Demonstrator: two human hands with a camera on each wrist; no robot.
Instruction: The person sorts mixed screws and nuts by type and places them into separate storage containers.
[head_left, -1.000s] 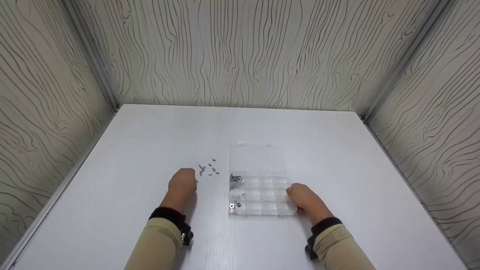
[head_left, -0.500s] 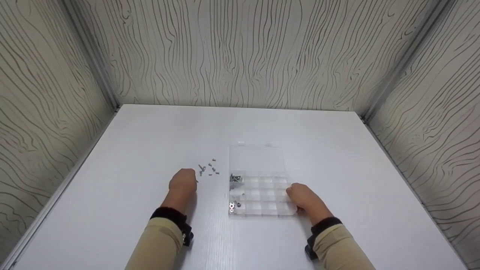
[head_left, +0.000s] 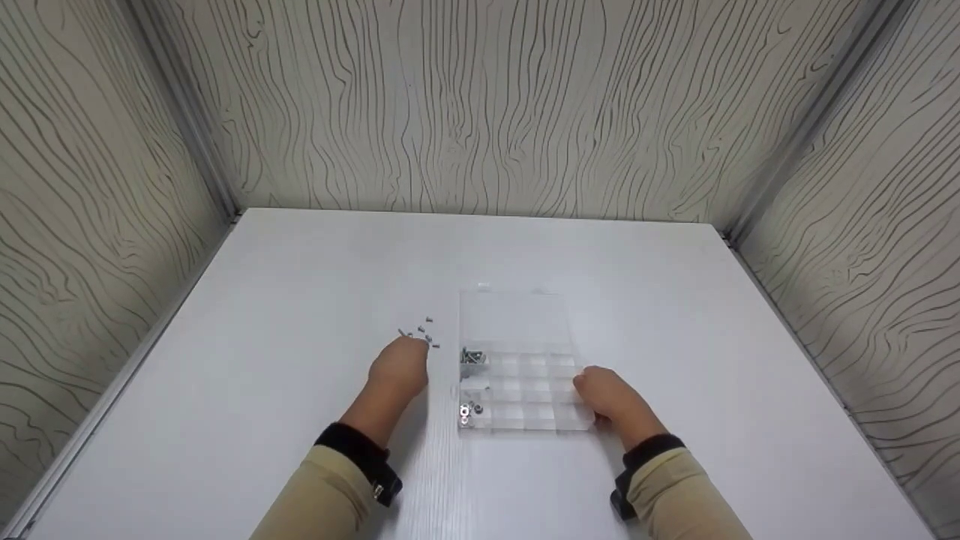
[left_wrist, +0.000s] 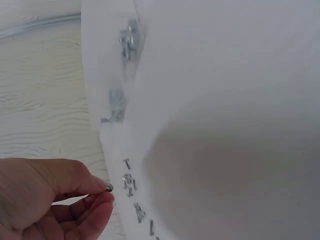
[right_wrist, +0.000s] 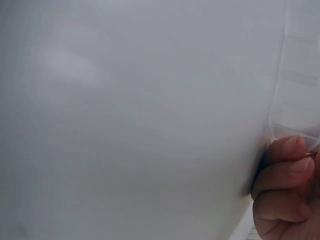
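A clear plastic compartment box [head_left: 525, 390] lies on the white table with its lid [head_left: 514, 319] folded back flat. Screws [head_left: 471, 358] fill its far left cell, and washers [head_left: 469, 411] lie in the near left cell. A small scatter of loose screws [head_left: 426, 334] lies left of the box. My left hand [head_left: 399, 366] is at that scatter, and in the left wrist view its thumb and finger pinch one small screw [left_wrist: 109, 187] beside the others [left_wrist: 131, 180]. My right hand [head_left: 606, 396] grips the box's right edge [right_wrist: 296, 75] with curled fingers [right_wrist: 285, 170].
The white table [head_left: 300, 285] is walled on three sides by wood-grain panels [head_left: 480, 105]. Metal strips run along its left and right edges. Both forearms wear tan sleeves with dark cuffs and wrist-mounted cameras.
My left hand has moved right and forward to the near edge of the loose screws. The right hand and the box have stayed put.
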